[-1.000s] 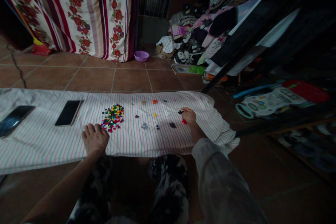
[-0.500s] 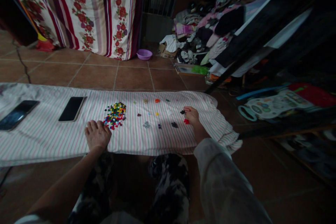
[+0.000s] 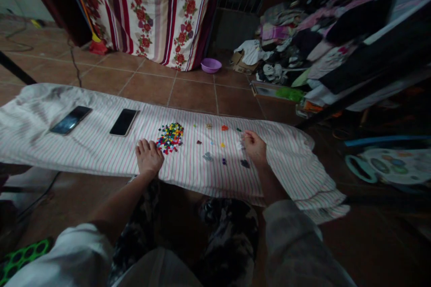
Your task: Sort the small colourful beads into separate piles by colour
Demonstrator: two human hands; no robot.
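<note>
A mixed pile of small coloured pieces [image 3: 171, 136] lies on the striped cloth [image 3: 188, 175]. My left hand [image 3: 148, 157] rests flat beside its lower left edge, fingers spread. To the right are small colour groups: orange [image 3: 224, 128], beige [image 3: 208, 126], yellow [image 3: 222, 145], light grey [image 3: 207, 156], purple [image 3: 224, 161] and dark grey [image 3: 245, 163]. My right hand [image 3: 255, 147] is at the right of these groups, beside the white pieces [image 3: 240, 144], its fingers drawn together. Whatever it holds, if anything, is too small to make out.
Two phones, one dark [image 3: 124, 122] and one reflective [image 3: 71, 120], lie on the cloth's left part. Beyond it are a purple basin [image 3: 211, 65], a floral curtain [image 3: 158, 13] and heaped clothes [image 3: 303, 36]. A toy board [image 3: 397, 165] is at the right.
The view has shifted, so the cloth's left end shows. My right hand has moved left over the cloth, from the black and red pieces to the white ones. My left hand stays beside the pile.
</note>
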